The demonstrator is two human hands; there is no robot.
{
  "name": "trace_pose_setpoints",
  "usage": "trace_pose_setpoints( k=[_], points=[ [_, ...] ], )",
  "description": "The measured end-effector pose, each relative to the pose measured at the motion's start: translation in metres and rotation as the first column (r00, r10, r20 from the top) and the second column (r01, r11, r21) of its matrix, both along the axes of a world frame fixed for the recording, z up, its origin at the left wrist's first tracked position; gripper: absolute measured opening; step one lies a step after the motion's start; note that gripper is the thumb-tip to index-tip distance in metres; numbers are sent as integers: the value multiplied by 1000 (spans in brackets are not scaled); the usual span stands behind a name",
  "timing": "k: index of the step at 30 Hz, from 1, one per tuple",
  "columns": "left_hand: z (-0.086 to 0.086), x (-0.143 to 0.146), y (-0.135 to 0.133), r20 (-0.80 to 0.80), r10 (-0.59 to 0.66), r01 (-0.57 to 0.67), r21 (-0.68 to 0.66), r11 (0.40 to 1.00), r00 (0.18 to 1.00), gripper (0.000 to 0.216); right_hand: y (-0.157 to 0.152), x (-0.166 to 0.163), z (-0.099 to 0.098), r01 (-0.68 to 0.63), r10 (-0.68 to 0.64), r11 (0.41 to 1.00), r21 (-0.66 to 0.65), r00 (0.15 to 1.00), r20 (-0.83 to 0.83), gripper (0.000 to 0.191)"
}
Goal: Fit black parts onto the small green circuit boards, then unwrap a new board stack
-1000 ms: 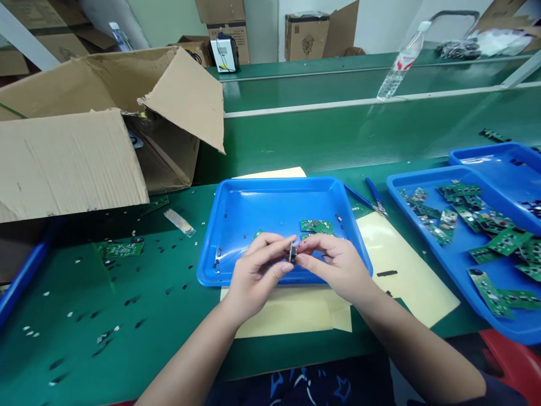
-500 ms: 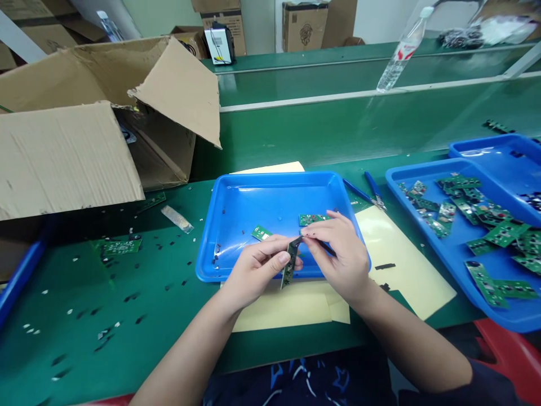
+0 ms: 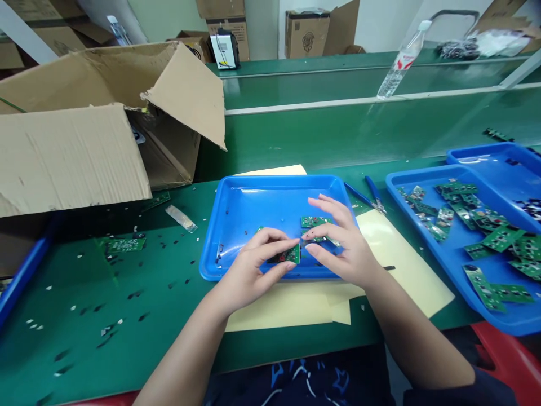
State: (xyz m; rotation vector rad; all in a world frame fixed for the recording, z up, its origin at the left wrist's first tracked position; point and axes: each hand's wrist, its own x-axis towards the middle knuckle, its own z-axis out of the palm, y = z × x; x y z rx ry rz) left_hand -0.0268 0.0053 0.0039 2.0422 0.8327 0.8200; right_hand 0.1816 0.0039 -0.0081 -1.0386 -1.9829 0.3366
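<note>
My left hand (image 3: 252,265) pinches a small green circuit board (image 3: 287,256) over the near edge of the middle blue tray (image 3: 253,208). Beside it on the right, my right hand (image 3: 342,245) has its fingers spread; thumb and forefinger touch the board's right end. Another green board (image 3: 315,221) lies in the tray just beyond my right hand, partly hidden by it. A little green piece behind my left fingers is mostly covered.
An open cardboard box (image 3: 84,129) fills the left side. A blue tray (image 3: 422,254) with several green boards sits at the right, another blue tray (image 3: 499,163) behind it. Blue-handled cutters (image 3: 372,194) lie by the middle tray. Yellow paper (image 3: 406,265), a loose board (image 3: 124,245), a bottle (image 3: 401,59).
The board held edge-on between both hands has turned flat and lowered toward the tray. My right hand's fingers have spread apart.
</note>
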Motion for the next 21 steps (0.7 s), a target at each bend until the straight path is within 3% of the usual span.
trace_pose_setpoints(
  k=[5, 11, 18, 21],
  points=[
    [1, -1, 1, -73, -9, 18, 122, 992, 997, 36, 0, 0, -2, -43, 45, 992, -115, 999, 13, 6],
    [0, -2, 2, -127, 16, 13, 222, 975, 992, 35, -2, -1, 0, -93, 72, 960, -263, 993, -89, 6],
    [-3, -5, 3, -182, 72, -9, 326, 945, 981, 34, -3, 1, 2, -183, 161, 939, -292, 982, -98, 28],
    [-3, -5, 4, -193, 97, -19, 373, 928, 976, 33, -3, 0, 1, -126, 102, 956, -266, 989, -103, 26]
  ],
)
